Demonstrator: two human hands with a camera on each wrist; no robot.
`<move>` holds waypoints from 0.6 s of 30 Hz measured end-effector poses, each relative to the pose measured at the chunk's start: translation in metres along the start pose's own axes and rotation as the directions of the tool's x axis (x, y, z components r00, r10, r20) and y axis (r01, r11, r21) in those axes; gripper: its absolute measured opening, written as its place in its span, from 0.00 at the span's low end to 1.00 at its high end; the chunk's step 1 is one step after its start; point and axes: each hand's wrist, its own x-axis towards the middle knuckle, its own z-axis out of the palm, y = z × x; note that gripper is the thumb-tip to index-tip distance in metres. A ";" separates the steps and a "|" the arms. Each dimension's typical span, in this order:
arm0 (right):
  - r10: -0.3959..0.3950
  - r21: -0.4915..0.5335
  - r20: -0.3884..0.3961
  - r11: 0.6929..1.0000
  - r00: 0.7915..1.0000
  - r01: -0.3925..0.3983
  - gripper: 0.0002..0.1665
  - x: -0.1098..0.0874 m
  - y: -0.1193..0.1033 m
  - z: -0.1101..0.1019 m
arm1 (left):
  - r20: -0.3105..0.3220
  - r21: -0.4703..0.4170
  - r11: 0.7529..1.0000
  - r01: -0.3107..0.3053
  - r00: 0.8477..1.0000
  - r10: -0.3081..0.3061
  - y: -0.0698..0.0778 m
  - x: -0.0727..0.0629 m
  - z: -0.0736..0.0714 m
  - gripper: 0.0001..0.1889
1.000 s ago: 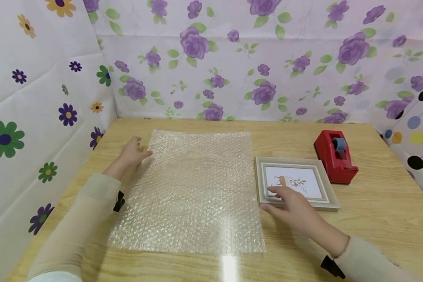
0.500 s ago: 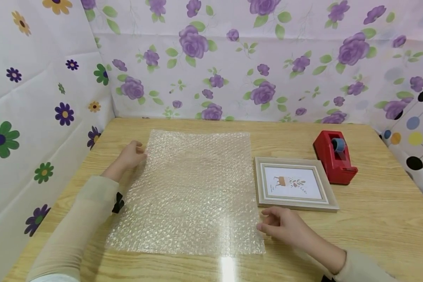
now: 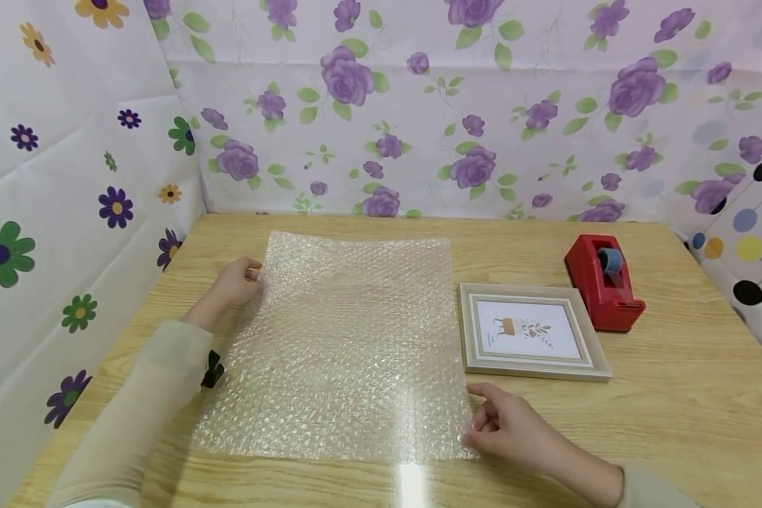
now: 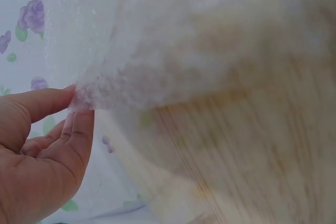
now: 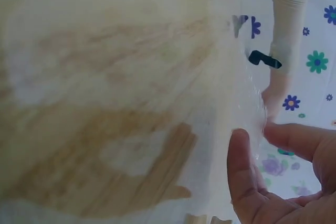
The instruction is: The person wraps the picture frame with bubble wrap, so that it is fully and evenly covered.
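Observation:
A sheet of clear bubble wrap [image 3: 349, 339] is spread over the wooden table. At its far left edge my left hand [image 3: 233, 283] pinches the film; the left wrist view shows the edge of the wrap [image 4: 94, 90] between thumb and fingers. My right hand [image 3: 514, 427] is at the near right corner, fingertips right at the edge. In the right wrist view its thumb and forefinger [image 5: 242, 161] stand apart on either side of the sheet's edge. A framed picture [image 3: 527, 328] with a pale frame lies face up just beyond the right hand.
A red tape dispenser [image 3: 603, 286] with a blue roll stands at the right, beside the picture frame. Flower-printed cloth [image 3: 419, 113] hangs behind the table [image 3: 679, 395] and down its left side.
My right hand has moved from over the picture frame toward me, to the wrap's near right corner. My left hand has closed on the left edge, which now lifts slightly.

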 end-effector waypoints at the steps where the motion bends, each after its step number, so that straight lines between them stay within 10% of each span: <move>1: -0.001 -0.004 -0.006 1.000 1.000 0.001 0.40 0.000 0.000 0.000 | 0.002 -0.005 1.000 0.001 1.000 -0.001 -0.001 -0.001 0.000 0.27; 18: 0.196 0.243 0.054 0.949 0.979 -0.203 0.31 0.004 0.008 -0.007 | 0.028 -0.097 0.995 0.002 1.000 0.001 -0.019 -0.025 -0.003 0.29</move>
